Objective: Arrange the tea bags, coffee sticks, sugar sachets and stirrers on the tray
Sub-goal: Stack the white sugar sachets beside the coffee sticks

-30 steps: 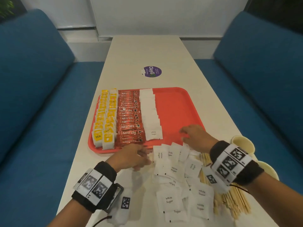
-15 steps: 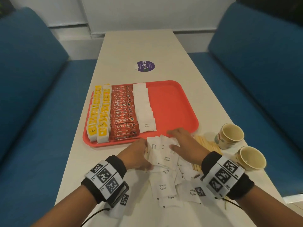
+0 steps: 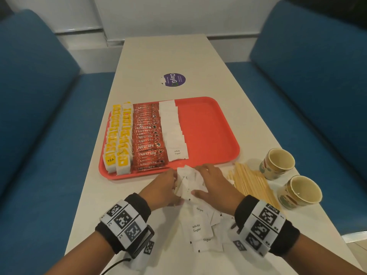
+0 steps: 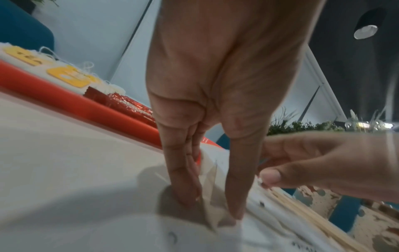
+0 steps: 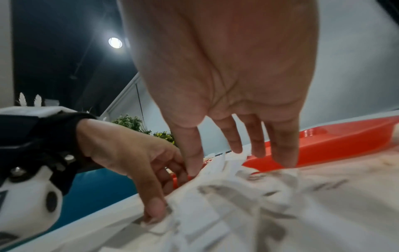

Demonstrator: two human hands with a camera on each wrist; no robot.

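Both hands gather a bunch of sugar sachets point(image 3: 188, 182) on the table point(image 3: 244, 124) just before the tray's point(image 3: 208, 126) near edge: left hand point(image 3: 164, 187) pinches them, right hand point(image 3: 215, 184) presses with straight fingers.

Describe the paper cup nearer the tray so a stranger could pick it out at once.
Start at the red tray on the white table. Off its near right corner, past the wooden stirrers, stand two paper cups. The one meant is the farther cup, closer to the tray than its twin.
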